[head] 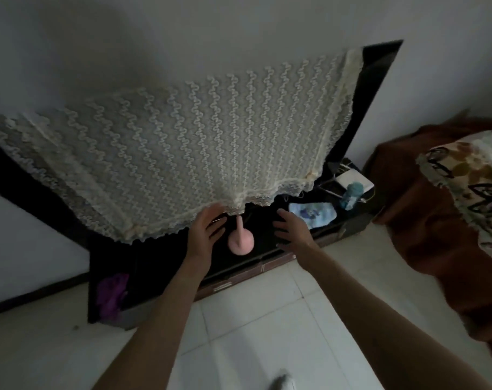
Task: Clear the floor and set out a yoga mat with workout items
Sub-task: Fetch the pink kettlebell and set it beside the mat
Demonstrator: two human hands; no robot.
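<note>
A pink object with a round base and a thin stem stands on the low dark cabinet, its top hidden under the hanging lace cloth. My left hand reaches to just left of it, fingers spread, touching the lace hem. My right hand hovers to the right of it, fingers apart and holding nothing. A light blue folded towel and a teal bottle sit further right on the cabinet top.
The lace covers a large black screen against the white wall. A purple item sits in the cabinet's left compartment. A brown-covered couch with a patterned cushion stands at right. White floor tiles lie below.
</note>
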